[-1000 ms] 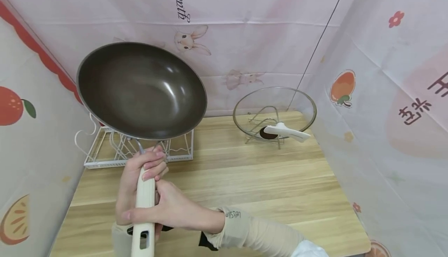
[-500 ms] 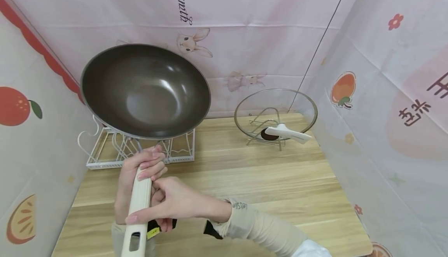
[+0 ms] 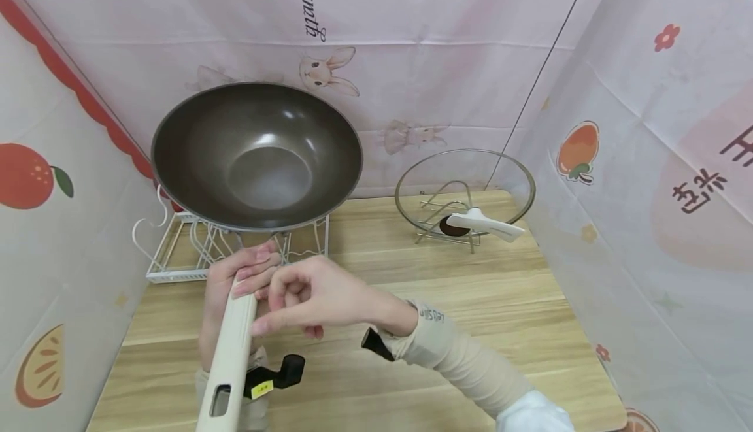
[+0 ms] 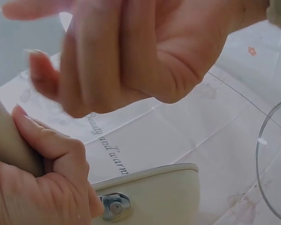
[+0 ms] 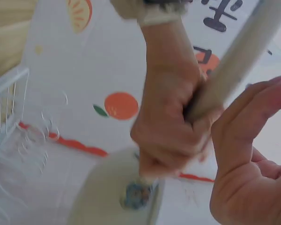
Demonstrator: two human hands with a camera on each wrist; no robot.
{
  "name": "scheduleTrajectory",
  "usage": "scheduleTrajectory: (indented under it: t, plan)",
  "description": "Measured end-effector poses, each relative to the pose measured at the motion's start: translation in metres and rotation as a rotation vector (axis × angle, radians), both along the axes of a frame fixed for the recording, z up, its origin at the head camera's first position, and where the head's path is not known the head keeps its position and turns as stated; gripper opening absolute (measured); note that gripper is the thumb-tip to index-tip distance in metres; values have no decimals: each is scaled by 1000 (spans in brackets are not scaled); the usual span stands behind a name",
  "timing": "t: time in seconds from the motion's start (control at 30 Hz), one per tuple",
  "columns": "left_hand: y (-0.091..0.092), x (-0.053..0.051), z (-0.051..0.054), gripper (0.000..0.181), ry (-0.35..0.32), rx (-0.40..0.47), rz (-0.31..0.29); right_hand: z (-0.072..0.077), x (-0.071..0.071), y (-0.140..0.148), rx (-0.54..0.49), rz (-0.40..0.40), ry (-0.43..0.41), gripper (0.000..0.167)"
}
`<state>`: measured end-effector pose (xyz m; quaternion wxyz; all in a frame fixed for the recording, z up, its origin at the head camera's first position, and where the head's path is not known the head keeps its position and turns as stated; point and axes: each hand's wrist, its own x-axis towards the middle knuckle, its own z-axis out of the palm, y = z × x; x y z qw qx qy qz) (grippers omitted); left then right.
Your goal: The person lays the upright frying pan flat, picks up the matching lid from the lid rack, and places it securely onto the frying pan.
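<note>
A dark-lined wok (image 3: 270, 177) hangs tilted at the left in the head view, its inside facing the camera. My left hand (image 3: 235, 301) grips its long cream handle (image 3: 226, 360) at the end nearest the pan. Beside the handle's right edge is my right hand (image 3: 323, 295), fingers loosely curled round nothing, thumb tip beside the handle; whether it touches cannot be told. The left wrist view shows the left hand (image 4: 47, 173) round the handle, below the right hand (image 4: 131, 51). In the right wrist view, the right hand (image 5: 248, 159) is apart from the gripping left hand (image 5: 171, 117).
Behind and below the wok, a white wire rack (image 3: 176, 275) stands on the wooden table (image 3: 447, 327). At the back right, a glass lid with a white handle (image 3: 485, 223) leans on a small metal wire stand (image 3: 472, 242). Printed cloth walls (image 3: 623, 177) surround the table.
The right hand has come off the handle and moved up and right. The wok has shifted slightly right, its handle's lower end swinging left; the left hand keeps its grip.
</note>
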<state>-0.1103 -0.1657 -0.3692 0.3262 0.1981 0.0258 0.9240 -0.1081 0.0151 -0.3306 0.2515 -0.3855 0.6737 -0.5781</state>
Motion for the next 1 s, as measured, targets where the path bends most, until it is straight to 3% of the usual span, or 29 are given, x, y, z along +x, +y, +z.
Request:
scheduleTrajectory:
  t: [0.1,0.17,0.3,0.5,0.6,0.77,0.9,1.0]
  plan:
    - [2,-1,1,20,-3,13,-8,7,-13,7,-68,-38,80,17]
    - [3,-3,2,20,41,7,4,12,-23,12,-112,-91,168,15]
    - [3,-6,3,18,92,-5,15,20,-49,20,-186,-240,440,15]
    - [2,-8,2,13,89,39,-26,31,-101,33,-226,-477,832,16]
    - [1,-8,2,13,83,50,-32,36,-127,41,-131,-607,974,18]
    - [-1,-8,2,14,89,55,-48,40,-163,51,164,-768,1078,25]
    - [-3,-9,4,14,98,59,-67,39,-188,55,421,-826,1059,37]
    - [-4,-10,5,14,101,63,-77,37,-202,55,615,-841,975,48]
